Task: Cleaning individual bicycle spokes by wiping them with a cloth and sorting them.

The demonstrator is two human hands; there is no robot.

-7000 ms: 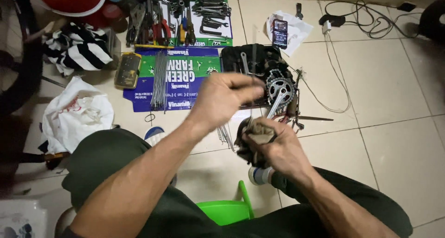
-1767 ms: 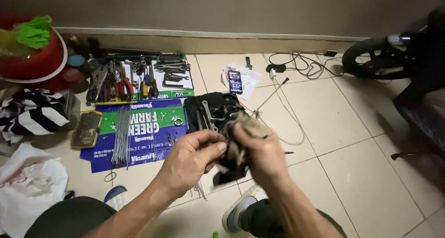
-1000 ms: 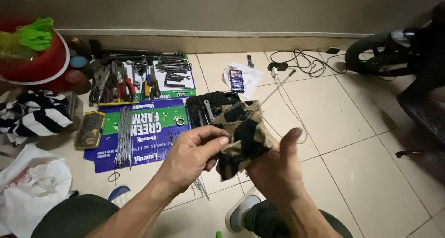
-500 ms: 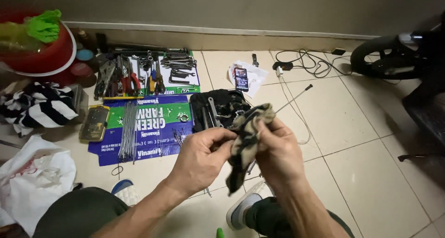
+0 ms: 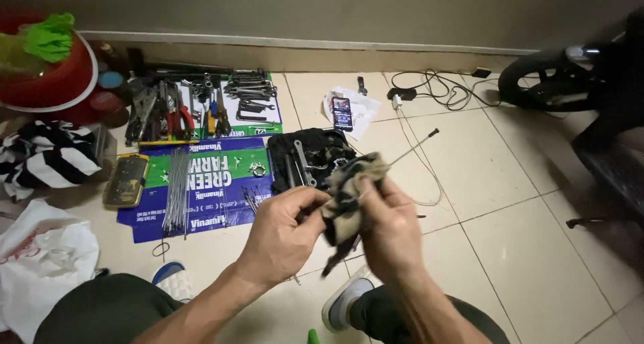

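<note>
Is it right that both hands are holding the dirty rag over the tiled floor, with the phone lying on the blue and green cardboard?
Not quite. Both hands, left and right, do hold the dirty rag over the tiled floor, but the phone lies on a white sheet of paper near the wall, not on the blue and green cardboard. The head view shows it.

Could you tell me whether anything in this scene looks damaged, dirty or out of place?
The rag held between the left hand and right hand is dirty and dark-stained. A crumpled white plastic bag lies on the floor.
</note>
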